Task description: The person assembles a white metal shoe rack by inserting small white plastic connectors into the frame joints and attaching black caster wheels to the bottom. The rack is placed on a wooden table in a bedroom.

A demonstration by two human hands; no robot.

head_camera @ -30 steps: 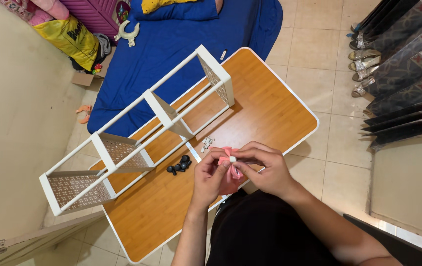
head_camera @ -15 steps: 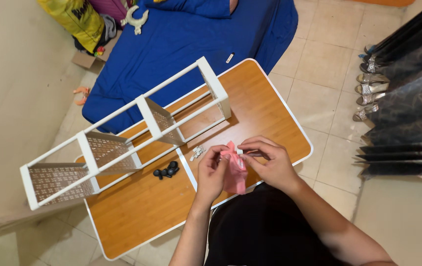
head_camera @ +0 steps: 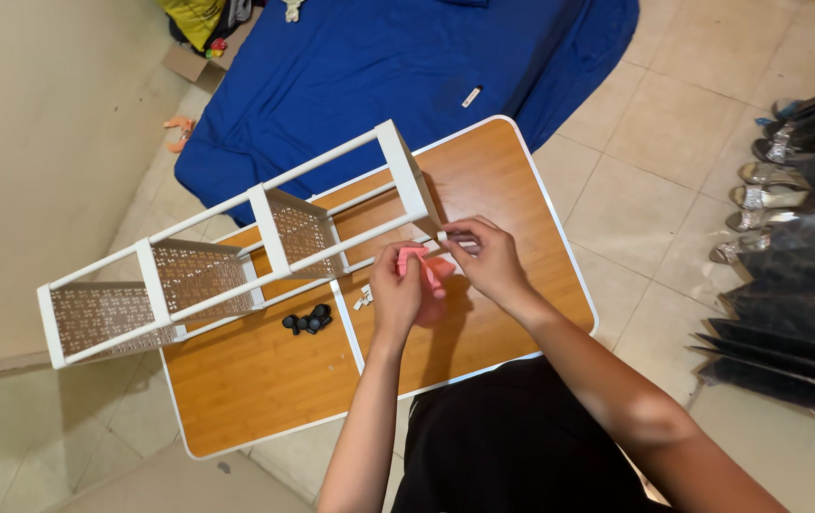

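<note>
A long white metal rack (head_camera: 236,252) with perforated shelves lies on its side across a wooden table (head_camera: 255,380). My left hand (head_camera: 398,285) grips a small pink bag or pouch (head_camera: 417,258) above the table. My right hand (head_camera: 483,256) pinches a small white piece (head_camera: 442,235) close to the rack's near corner post. Both hands meet just right of the rack's end. On the table, left of my left hand, lie several small black caps (head_camera: 307,321) and a few tiny white parts (head_camera: 364,299).
A blue mattress (head_camera: 407,66) with a marker (head_camera: 471,96) on it lies on the tiled floor beyond the table. Shoes and dark hanging fabric (head_camera: 797,218) line the right side. Bags and a cardboard box (head_camera: 200,28) sit at the top left by the wall.
My hands have moved up and toward the rack's end. The right hand now holds the white piece by the corner post; the pink bag stays in my left hand.
</note>
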